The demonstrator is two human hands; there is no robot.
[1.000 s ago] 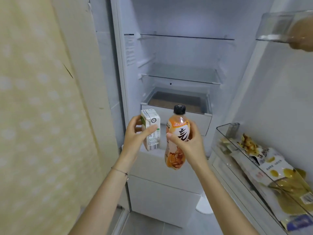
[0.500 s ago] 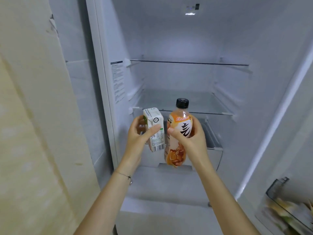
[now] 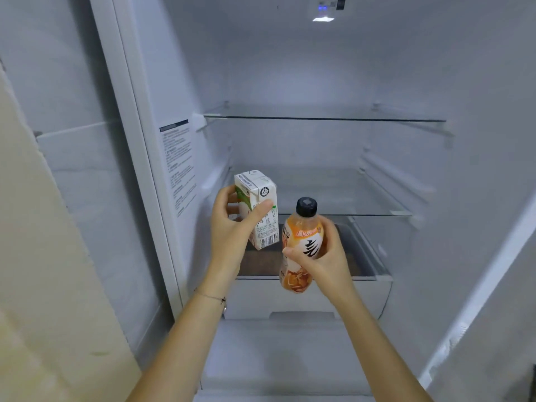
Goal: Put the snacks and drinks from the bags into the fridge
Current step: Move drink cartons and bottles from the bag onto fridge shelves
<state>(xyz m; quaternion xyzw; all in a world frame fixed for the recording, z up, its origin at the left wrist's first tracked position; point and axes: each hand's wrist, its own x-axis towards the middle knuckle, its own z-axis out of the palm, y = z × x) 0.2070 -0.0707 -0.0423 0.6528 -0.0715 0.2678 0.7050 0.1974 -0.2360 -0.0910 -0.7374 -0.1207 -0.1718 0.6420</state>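
Fridge (image 3: 304,68) stood open, its white interior filling the view beyond both hands; lamp (image 3: 323,18) lit at the ceiling, high above the grips; printed sticker (image 3: 178,166) on the inner wall, left of the left hand (image 3: 232,233). Upper glass shelf (image 3: 324,118) sat well above the hands; lower glass shelf (image 3: 342,198) just behind them; open-topped drawer (image 3: 252,297) behind and below both, dark inside. Right hand (image 3: 324,256) wrapped round the middle of an orange drink bottle (image 3: 307,242), black cap up, held over the drawer. Left hand curled round a small white carton (image 3: 265,224), thumb across its printed side; carton roughly upright, just left of the bottle; whether the two touched, could not tell. Thin bracelet (image 3: 210,296) on the left wrist.
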